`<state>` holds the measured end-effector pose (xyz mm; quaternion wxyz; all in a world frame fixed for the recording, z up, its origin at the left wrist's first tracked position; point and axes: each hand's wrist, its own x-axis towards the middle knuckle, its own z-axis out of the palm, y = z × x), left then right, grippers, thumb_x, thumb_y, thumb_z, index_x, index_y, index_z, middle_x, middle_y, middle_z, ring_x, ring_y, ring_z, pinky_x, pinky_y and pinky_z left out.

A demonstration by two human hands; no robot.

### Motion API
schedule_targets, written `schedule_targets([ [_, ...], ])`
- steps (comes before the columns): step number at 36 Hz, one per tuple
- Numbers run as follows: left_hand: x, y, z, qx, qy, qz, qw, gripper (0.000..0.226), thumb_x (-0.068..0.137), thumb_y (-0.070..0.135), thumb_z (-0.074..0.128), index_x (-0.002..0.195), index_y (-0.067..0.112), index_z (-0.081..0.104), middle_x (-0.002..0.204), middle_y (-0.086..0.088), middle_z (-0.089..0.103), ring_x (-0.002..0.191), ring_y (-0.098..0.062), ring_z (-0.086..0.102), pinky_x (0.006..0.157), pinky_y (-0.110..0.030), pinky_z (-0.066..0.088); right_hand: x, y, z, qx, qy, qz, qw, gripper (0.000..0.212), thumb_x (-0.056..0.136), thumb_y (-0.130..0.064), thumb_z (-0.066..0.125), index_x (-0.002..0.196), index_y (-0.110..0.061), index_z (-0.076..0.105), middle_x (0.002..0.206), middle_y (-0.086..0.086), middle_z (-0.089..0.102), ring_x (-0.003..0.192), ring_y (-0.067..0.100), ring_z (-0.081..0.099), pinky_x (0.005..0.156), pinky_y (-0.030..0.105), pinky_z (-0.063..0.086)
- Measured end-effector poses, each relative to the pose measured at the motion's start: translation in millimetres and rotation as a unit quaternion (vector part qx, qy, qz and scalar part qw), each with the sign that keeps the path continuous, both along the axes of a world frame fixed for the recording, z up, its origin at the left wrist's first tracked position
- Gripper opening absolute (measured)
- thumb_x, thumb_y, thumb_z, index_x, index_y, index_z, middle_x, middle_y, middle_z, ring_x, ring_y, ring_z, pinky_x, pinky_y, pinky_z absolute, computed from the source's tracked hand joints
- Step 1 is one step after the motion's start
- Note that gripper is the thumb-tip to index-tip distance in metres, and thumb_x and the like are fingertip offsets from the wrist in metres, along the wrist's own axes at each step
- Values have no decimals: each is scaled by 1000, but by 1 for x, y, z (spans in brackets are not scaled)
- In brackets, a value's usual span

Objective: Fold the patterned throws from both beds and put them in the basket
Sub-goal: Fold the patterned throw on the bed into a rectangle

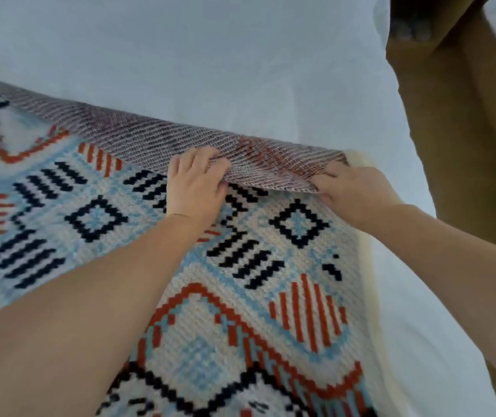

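A patterned throw (pixel 240 281), woven in light blue, cream, orange-red and black, lies spread on a white bed (pixel 195 55). Its far edge is turned back toward me, showing the striped greyish-red underside (pixel 156 139). My left hand (pixel 194 183) pinches that folded edge near the middle. My right hand (pixel 352 188) grips the same edge at its right corner. Both forearms reach across the throw. No basket is in view.
A brown floor strip (pixel 463 145) runs along the bed's right side. White bedding (pixel 421 311) shows between the throw's cream fringe and the bed edge. A dark object (pixel 412 22) sits at the top right.
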<state>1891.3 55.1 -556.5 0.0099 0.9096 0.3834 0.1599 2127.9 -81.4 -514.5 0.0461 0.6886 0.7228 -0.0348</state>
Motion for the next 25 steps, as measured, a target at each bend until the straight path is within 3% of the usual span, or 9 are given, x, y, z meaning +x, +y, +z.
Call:
schedule_targets([
  [2, -7, -3, 5, -57, 31, -36, 997, 20, 93, 19, 51, 108, 18, 65, 107, -4, 67, 100, -27, 57, 95, -41, 37, -1, -7, 0, -15, -6, -9, 1000, 40, 90, -32, 32, 103, -10, 63, 102, 9, 57, 83, 31, 61, 56, 34, 42],
  [5, -25, -24, 17, -165, 8, -25, 986, 27, 98, 21, 46, 118, 12, 62, 111, -8, 66, 102, -30, 59, 82, -41, 48, -1, -24, 1, -48, -31, -40, 998, 22, 90, -13, 48, 107, -9, 61, 112, 10, 52, 89, 33, 59, 59, 36, 43],
  [7, -39, -39, 20, -186, 26, -40, 981, 24, 98, 22, 44, 111, 12, 62, 103, -8, 66, 96, -31, 59, 74, -42, 49, -4, -40, 7, -80, -31, -71, 994, 29, 86, -6, 47, 111, -8, 62, 117, 12, 52, 93, 34, 58, 64, 37, 43],
  [10, -57, -61, 26, -230, 41, -70, 970, 22, 99, 24, 43, 102, 13, 61, 90, -2, 62, 87, -28, 58, 66, -37, 46, -11, -70, 15, -107, -23, -110, 988, 32, 85, -1, 46, 112, -5, 62, 107, 14, 53, 94, 34, 56, 66, 34, 37],
  [17, -88, -118, 53, -289, 60, -74, 953, 22, 100, 23, 41, 88, 14, 57, 79, -2, 57, 76, -25, 56, 64, -44, 50, -33, -140, 35, -93, 27, -134, 986, 36, 80, 7, 46, 108, -4, 66, 95, 14, 59, 90, 34, 56, 79, 41, 44],
  [21, -102, -147, 64, -289, 55, -75, 953, 26, 99, 22, 45, 102, 5, 64, 96, -11, 65, 93, -28, 57, 80, -45, 49, -45, -174, 38, -98, 56, -130, 985, 40, 80, 9, 46, 113, -4, 65, 105, 14, 59, 95, 34, 56, 79, 40, 46],
  [25, -118, -175, 62, -278, 76, -94, 953, 26, 99, 26, 45, 109, 12, 64, 101, -4, 65, 95, -24, 57, 82, -37, 47, -56, -209, 35, -122, 33, -75, 989, 45, 82, 2, 43, 120, -10, 62, 112, 10, 58, 102, 30, 53, 80, 41, 47],
])
